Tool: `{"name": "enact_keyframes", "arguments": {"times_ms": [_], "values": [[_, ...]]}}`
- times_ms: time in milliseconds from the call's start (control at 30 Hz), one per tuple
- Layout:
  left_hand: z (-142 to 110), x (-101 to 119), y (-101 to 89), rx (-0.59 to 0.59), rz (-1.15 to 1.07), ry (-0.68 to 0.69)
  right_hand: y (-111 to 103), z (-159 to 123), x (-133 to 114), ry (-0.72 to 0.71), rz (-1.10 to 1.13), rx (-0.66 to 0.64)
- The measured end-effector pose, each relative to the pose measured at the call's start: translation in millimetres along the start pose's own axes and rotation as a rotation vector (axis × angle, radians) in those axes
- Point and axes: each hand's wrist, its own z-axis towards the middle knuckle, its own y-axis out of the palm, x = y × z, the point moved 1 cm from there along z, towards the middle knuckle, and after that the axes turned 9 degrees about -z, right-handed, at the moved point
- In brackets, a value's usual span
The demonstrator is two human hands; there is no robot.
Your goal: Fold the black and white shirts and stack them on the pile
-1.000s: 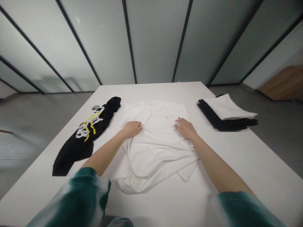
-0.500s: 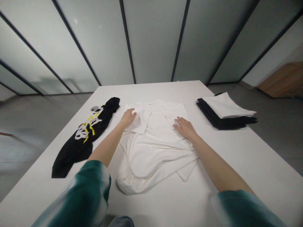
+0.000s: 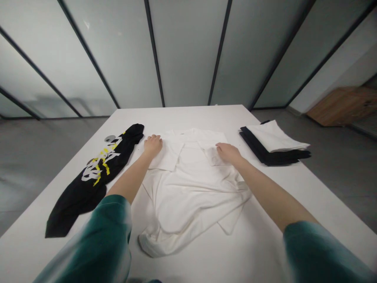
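A white T-shirt (image 3: 188, 192) lies on the table with its neckline away from me, both sleeves folded in over the chest and the hem bunched near me. My left hand (image 3: 153, 145) rests on the shirt's upper left edge, fingers a little apart and slightly bent. On the opposite side my right hand (image 3: 229, 152) has its fingers drawn together on the right sleeve, pinching the cloth; the thumb is hidden. Creases run across the middle of the shirt.
Left of the shirt lies a folded black garment (image 3: 82, 192) with a white and yellow print. At the right edge sits a stack of folded black cloth (image 3: 265, 157) topped by a folded white cloth (image 3: 277, 137). The white table (image 3: 179, 114) ends before a frosted glass wall.
My left hand has slid outward to the shirt's left edge. My right hand, spread flat before, now has its fingers drawn together on the sleeve. The view has shifted slightly.
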Motion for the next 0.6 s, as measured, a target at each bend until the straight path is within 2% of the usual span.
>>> {"name": "enact_keyframes", "arguments": {"times_ms": [133, 233, 300, 433, 533, 600], "values": [[25, -2, 2.0, -0.095, 0.021, 0.147, -6, 50, 9, -0.062, -0.008, 0.054], [38, -10, 8.0, -0.112, 0.115, 0.142, 3, 74, 12, -0.06, -0.063, 0.01], [44, -17, 8.3, -0.082, 0.17, 0.127, 10, 81, 15, -0.029, -0.087, 0.01], [52, -37, 0.8, -0.014, 0.169, 0.078, 18, 88, 21, 0.025, -0.079, 0.088], [51, -48, -4.3, 0.039, 0.144, -0.007, 24, 88, 26, 0.08, -0.006, 0.136], [46, -50, -5.8, 0.117, 0.118, -0.054, 27, 86, 29, 0.101, 0.05, 0.179]]}}
